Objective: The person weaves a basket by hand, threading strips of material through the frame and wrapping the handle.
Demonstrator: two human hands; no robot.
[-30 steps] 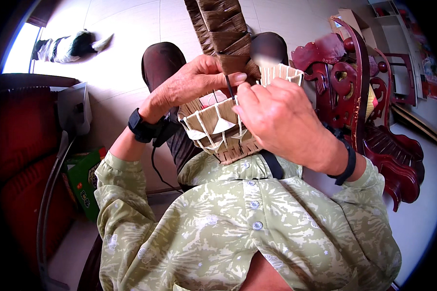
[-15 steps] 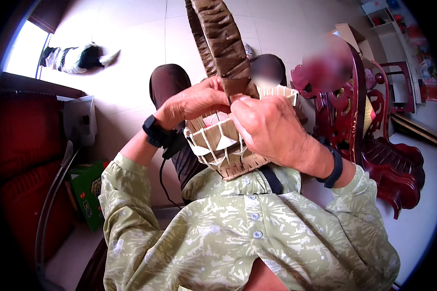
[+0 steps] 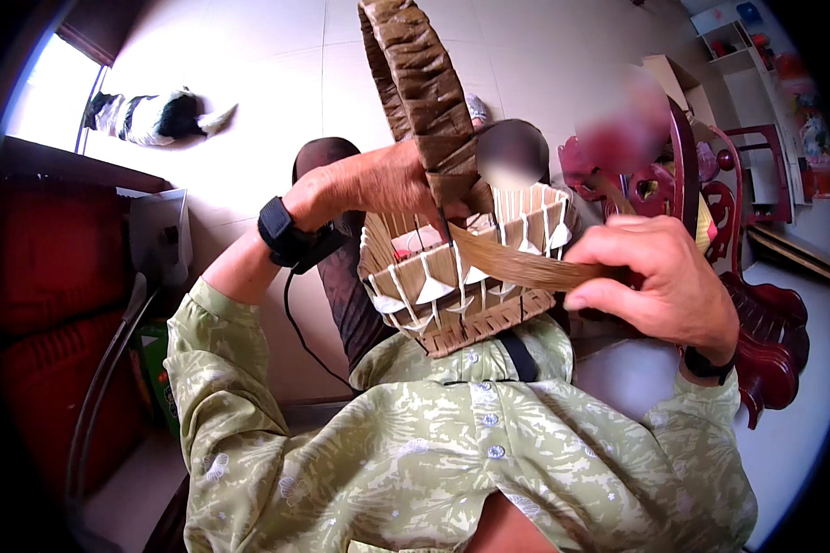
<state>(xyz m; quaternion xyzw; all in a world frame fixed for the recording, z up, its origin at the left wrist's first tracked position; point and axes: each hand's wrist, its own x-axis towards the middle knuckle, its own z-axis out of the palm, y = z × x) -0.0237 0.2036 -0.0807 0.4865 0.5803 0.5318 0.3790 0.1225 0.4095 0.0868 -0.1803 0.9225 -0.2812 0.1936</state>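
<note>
A small woven basket, beige with white cords and white triangles, rests tilted in my lap. Its tall arched handle is wrapped in brown, leaf-like strip. My left hand closes around the foot of this handle at the basket's rim, its fingertips partly hidden behind it. From that foot a flat, glossy brown strip stretches to the right across the basket's side. My right hand pinches the strip's other end between thumb and fingers, well away from the basket. Something reddish and pale lies inside the basket.
A black-and-white animal lies on the pale floor at the far left. Carved dark-red wooden furniture stands close on my right. At left are a red cushioned seat and a green box. A cable hangs below my left wrist.
My right hand has moved from the handle's foot out to the right, drawing the brown strip out. My left hand stays at the handle, now closed further around its foot.
</note>
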